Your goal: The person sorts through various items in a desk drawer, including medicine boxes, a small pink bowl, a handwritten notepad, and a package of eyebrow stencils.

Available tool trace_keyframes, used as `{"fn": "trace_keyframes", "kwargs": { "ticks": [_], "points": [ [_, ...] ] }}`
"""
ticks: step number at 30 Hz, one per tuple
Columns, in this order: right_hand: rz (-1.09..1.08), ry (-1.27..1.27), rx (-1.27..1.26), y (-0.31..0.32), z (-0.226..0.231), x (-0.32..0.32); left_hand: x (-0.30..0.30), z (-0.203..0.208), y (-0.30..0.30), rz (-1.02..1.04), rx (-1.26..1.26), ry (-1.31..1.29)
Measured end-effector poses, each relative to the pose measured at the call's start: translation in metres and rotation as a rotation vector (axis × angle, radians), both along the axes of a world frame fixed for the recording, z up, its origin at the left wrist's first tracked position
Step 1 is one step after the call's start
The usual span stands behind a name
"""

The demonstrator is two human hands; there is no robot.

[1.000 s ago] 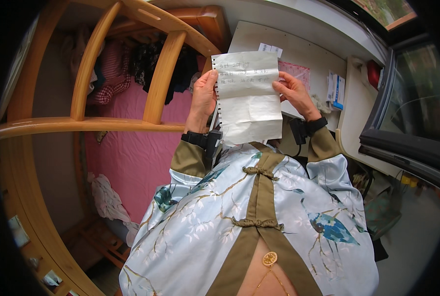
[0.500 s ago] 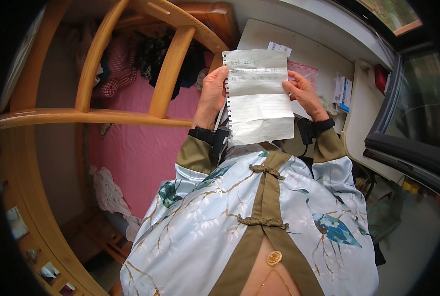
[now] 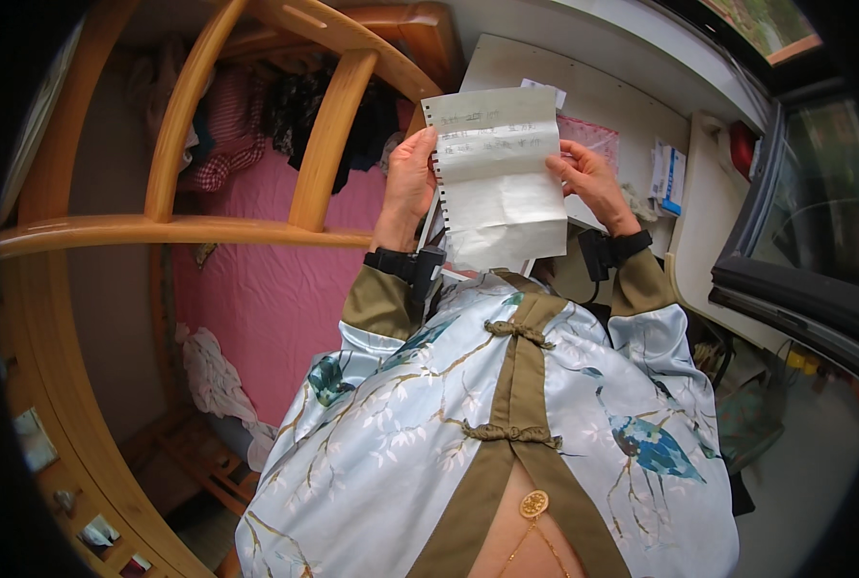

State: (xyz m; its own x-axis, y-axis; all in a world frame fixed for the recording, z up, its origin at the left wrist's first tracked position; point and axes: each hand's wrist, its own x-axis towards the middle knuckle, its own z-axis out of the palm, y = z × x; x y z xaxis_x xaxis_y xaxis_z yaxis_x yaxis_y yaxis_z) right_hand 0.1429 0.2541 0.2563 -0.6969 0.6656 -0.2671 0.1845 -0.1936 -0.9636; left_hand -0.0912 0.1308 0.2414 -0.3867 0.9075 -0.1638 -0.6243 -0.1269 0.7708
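Handwritten in three rows across upper part of creased white sheet (image 3: 507, 197); too small and faint to read surely | Apparently printed on blue-and-white package (image 3: 673, 183); unreadable | Patterned on gold pendant (image 3: 533, 504); cannot tell if lettered

Part of the left hand (image 3: 408, 183) hides from us behind the paper sheet (image 3: 505, 204)! The handwriting (image 3: 492, 133)? Too faint for us to read. That white card (image 3: 545, 84) is partly covered, and the bottom edge cuts the gold chain (image 3: 557, 551) short.
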Motion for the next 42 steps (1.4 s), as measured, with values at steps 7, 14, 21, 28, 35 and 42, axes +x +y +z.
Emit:
{"fn": "trace_keyframes", "kwargs": {
  "ticks": [7,14,21,28,35,42],
  "points": [
    [0.029,0.020,0.031,0.000,-0.003,0.002,-0.002,-0.002,0.000,0.018,0.000,-0.013],
    [0.080,-0.007,0.064,0.000,-0.001,0.002,-0.003,-0.003,-0.001,0.029,-0.017,-0.002],
    [0.053,0.003,0.062,-0.002,-0.001,-0.001,-0.005,-0.007,-0.002,0.045,-0.030,0.009],
    [0.096,-0.038,0.083,0.001,-0.009,0.002,-0.002,-0.005,-0.003,0.054,-0.071,0.017],
    [0.072,-0.021,0.077,0.002,-0.009,0.003,-0.005,-0.005,-0.002,0.001,-0.080,0.017],
    [0.076,-0.046,0.076,0.004,-0.011,0.005,-0.004,-0.007,-0.002,-0.010,-0.058,-0.002]
  ]
}}
